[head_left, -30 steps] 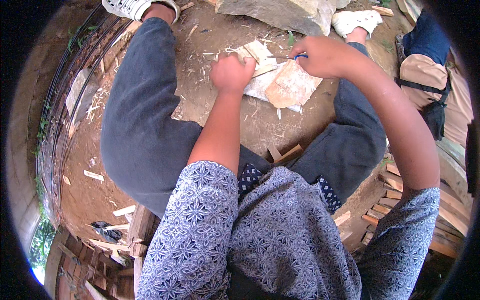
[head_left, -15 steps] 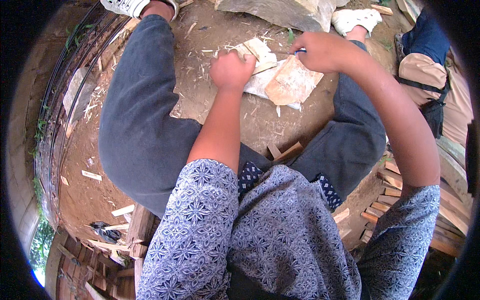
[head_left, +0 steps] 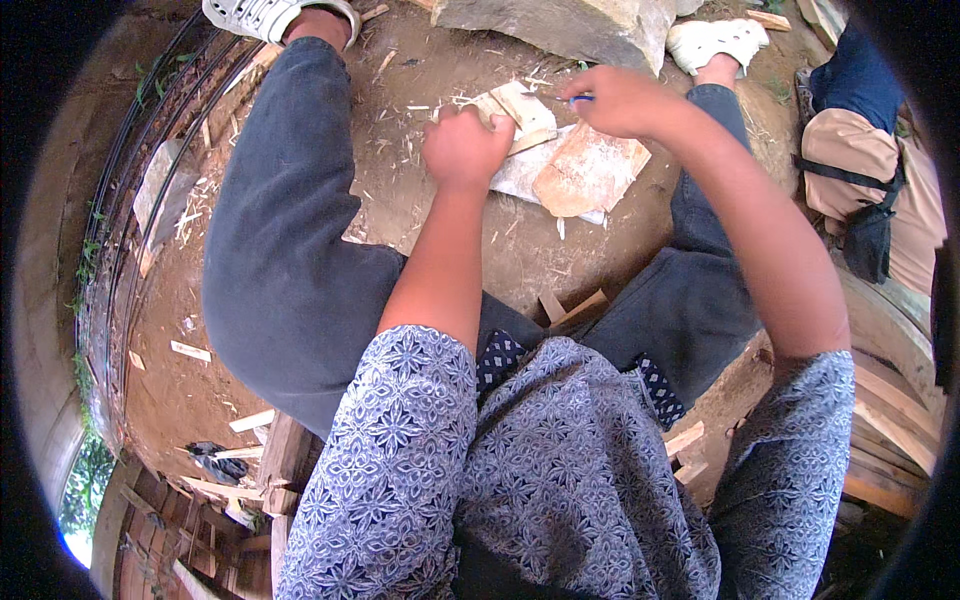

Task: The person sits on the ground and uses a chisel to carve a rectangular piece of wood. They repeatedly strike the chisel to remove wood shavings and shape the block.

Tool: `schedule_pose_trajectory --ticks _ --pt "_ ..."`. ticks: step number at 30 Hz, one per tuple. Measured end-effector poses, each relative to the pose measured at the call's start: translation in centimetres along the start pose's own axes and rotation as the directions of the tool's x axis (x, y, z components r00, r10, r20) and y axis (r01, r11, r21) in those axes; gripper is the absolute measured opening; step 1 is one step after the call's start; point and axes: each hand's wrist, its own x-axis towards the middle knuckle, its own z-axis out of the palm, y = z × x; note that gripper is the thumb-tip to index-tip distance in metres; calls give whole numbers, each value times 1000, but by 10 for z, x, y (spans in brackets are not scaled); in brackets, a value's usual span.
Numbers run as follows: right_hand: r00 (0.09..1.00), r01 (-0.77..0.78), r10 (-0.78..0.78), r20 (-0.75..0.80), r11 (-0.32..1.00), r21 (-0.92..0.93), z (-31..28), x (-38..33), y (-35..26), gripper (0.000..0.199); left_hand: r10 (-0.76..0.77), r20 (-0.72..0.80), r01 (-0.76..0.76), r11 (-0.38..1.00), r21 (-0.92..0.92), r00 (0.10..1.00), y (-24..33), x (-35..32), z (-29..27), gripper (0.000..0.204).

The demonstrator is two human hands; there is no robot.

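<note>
Between my spread legs, my left hand [head_left: 467,148] is closed on the near left side of a pale wood piece [head_left: 528,113], its fingers curled over the edge. My right hand [head_left: 628,102] grips a slim tool with a blue handle [head_left: 580,98]. The tool's thin dark shaft points left across the pale wood; its exact kind is too small to tell. Below the right hand lies a flat, reddish-tan wood slab [head_left: 590,172] with a rough, whitish top. Under it a white sheet or board [head_left: 517,175] partly shows.
A large grey rock [head_left: 560,25] sits beyond the work. Wood shavings litter the dirt floor [head_left: 400,190]. Black cables [head_left: 115,210] run along the left, beside a stone [head_left: 165,190]. Stacked wood strips [head_left: 895,420] lie at right, below a person's tan-clothed leg [head_left: 850,150].
My right hand has moved slightly left with the blue-handled tool, whose shaft now reaches over the pale wood. My right elbow has come inward. The left hand keeps its grip.
</note>
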Motion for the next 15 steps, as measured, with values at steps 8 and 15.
schedule_pose_trajectory --ticks 8,15 --pt "997 44 -42 67 999 -25 -24 -35 12 34 -19 37 19 1000 -8 999 0 -1 -1 48" --pt "998 27 -27 51 1000 -15 -15 -22 16 35 -50 111 47 998 36 993 3 0 -3 51"
